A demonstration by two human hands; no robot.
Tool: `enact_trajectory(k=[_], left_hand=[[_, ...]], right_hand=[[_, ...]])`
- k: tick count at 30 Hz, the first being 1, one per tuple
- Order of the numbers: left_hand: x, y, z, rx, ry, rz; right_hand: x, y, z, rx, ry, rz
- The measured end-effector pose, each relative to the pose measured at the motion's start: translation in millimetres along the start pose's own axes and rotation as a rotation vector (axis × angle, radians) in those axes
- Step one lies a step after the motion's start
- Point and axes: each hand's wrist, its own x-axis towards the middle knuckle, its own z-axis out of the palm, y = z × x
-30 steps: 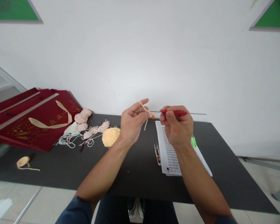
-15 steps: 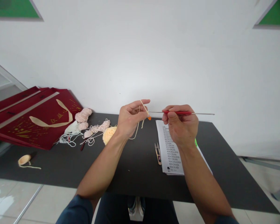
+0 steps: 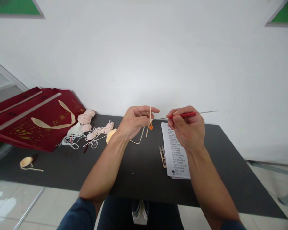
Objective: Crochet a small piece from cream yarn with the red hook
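Note:
My right hand is closed round the red grip of a crochet hook, whose thin metal shaft points left. The hook's tip reaches the small cream crochet piece at my left fingertips. My left hand pinches this work, with cream yarn running up over its raised index finger. An orange stitch marker hangs just below the thumb tip. The yarn tail drops beneath the hand, and a strand trails toward a yellow yarn ball, partly hidden behind my left wrist.
Thread snips lie beside printed sheets on the black table. Pink yarn and tangled white yarn rest by dark red gift bags. A cream crocheted cup shape sits far left. The wall stands close behind.
The hook has tilted, its tip lower and its back end higher. The orange marker has swung down and left, and the yarn over my index finger now runs nearly vertical.

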Motion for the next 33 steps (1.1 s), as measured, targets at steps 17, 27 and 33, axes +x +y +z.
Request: enact_trajectory(k=[17, 27, 33], left_hand=[[3.0, -5.5, -4.8, -0.145, -0.145, -0.111], [6.5, -19.3, 12.7, 0.12, 0.23, 0.426], [8.5, -26.0, 20.8, 0.136, 0.299, 0.372]], right_hand=[[0.5, 1.3, 0.1, 0.079, -0.061, 0.119], [-10.5, 13.7, 25.2, 0.423, 0.213, 0.305], [-15.1, 21.6, 30.7, 0.404, 0.209, 0.253]])
